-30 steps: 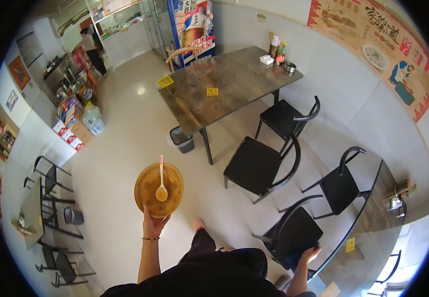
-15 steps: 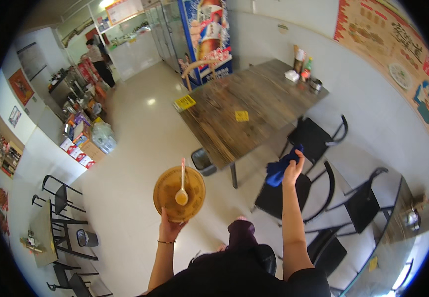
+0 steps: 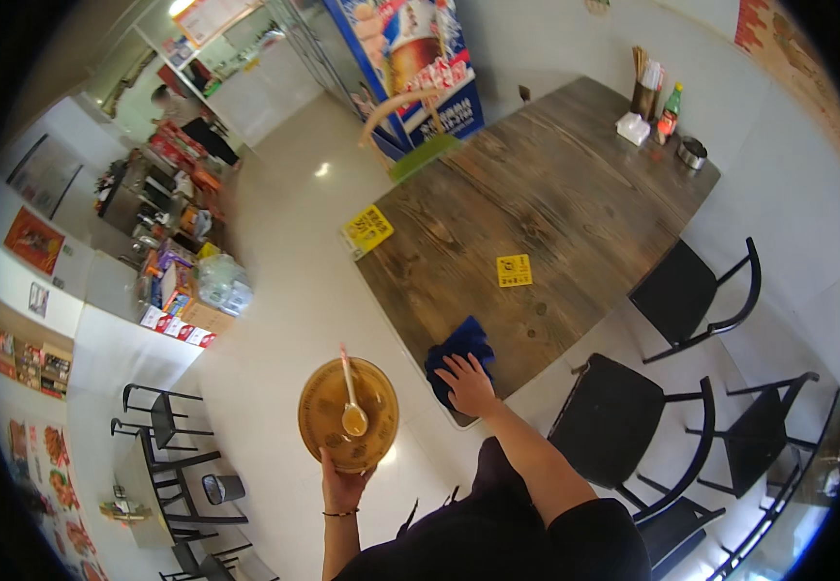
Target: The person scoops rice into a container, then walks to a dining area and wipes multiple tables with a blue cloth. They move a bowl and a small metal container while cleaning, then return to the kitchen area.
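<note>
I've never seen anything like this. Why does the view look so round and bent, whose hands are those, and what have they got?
There is no machine here, just a person's two bare hands. The view comes from a wide fisheye camera worn on the head and looking down, so straight edges curve and the corners go dark.

The left hand holds a brown bowl with a spoon in it, out over the floor. The right hand presses a blue cloth onto the near corner of a wooden table.

Also on the table are two yellow labels and, at the far end, a bottle and a round metal container.
</note>
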